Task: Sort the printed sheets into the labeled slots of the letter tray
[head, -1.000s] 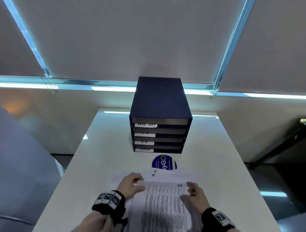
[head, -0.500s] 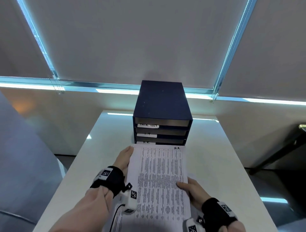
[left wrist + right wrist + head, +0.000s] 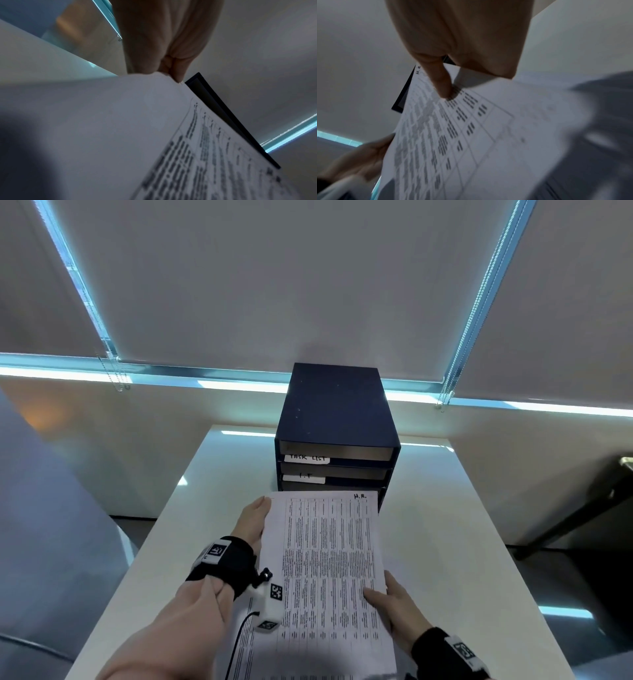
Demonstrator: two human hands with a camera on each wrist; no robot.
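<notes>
Both my hands are on the printed sheet (image 3: 329, 559), the one marked "H.R." in pen at its top right corner, and it's up off the white desk (image 3: 445, 542), held flat and lengthwise toward the letter tray (image 3: 337, 409). My left hand (image 3: 251, 523) has the sheet's left edge near the far corner; from the left wrist view the thumb and fingertips are pinched right on that corner, paper bowing up a little under the grip. My right hand (image 3: 394, 607) holds the right edge closer to me, thumb lying on top of the printed columns, the other fingers tucked beneath where I can't see them. In the right wrist view that thumb presses straight down onto the text.

The tray is dark blue and stands at the far middle of the desk, slots facing me. The top slot's white label (image 3: 307, 458) reads "TASK LIST", the next one (image 3: 304, 477) "I.T". The sheet's far edge sits in front of the tray just under that second label, hiding the lower slots, so I can't tell whether the paper has entered one or is only lined up at the opening.

More printed paper (image 3: 246, 655) lies on the desk under my left wrist. Grey roller blinds (image 3: 274, 285) hang behind the tray.
</notes>
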